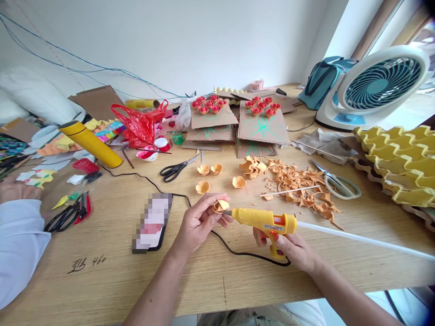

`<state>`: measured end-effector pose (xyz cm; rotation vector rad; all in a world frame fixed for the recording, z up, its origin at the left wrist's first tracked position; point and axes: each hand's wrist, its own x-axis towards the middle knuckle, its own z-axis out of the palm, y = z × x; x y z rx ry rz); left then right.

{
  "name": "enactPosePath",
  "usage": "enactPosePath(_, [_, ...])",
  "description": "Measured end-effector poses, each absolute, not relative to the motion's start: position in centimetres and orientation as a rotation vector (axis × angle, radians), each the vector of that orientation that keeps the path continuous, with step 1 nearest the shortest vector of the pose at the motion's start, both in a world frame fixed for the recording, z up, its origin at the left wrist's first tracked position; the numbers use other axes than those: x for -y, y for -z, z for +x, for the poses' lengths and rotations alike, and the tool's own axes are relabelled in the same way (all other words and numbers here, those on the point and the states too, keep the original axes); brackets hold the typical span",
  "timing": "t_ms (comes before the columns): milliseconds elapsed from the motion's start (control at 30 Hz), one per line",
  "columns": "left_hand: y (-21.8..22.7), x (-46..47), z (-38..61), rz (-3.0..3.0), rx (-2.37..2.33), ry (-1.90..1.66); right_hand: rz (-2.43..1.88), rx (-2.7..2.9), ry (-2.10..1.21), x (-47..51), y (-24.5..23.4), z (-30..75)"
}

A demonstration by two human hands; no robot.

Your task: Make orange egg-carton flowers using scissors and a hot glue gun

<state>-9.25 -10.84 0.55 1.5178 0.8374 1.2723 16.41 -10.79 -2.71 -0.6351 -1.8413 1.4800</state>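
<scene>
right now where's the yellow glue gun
In the head view, the yellow glue gun is just right of centre, gripped in the right hand, its nozzle pointing at the small orange piece in the left hand.

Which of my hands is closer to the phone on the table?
Your left hand. It is just to the right of the phone, holding an orange flower piece; the right hand is farther right, gripping the yellow glue gun.

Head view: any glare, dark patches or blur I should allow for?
In the head view, brightness washes out the area beyond the desk fan, and the upper-right corner darkens; same view, a mosaic covers the smartphone screen; also in the head view, the hot glue gun and orange flower piece look reasonably sharp.
</scene>
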Motion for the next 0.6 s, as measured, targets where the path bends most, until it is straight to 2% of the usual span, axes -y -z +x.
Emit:
enactPosePath(267, [-0.78, 10.88, -9.27, 1.522, -0.845, -1.300, -0.614, 1.772, -1.605, 10.94, 2.94, 16.45])
enactPosePath(600, [-0.50, 10.94, -9.09, 1.513, -0.832, -1.314, -0.638, 1.831, -1.469, 10.76, 3.09, 16.41])
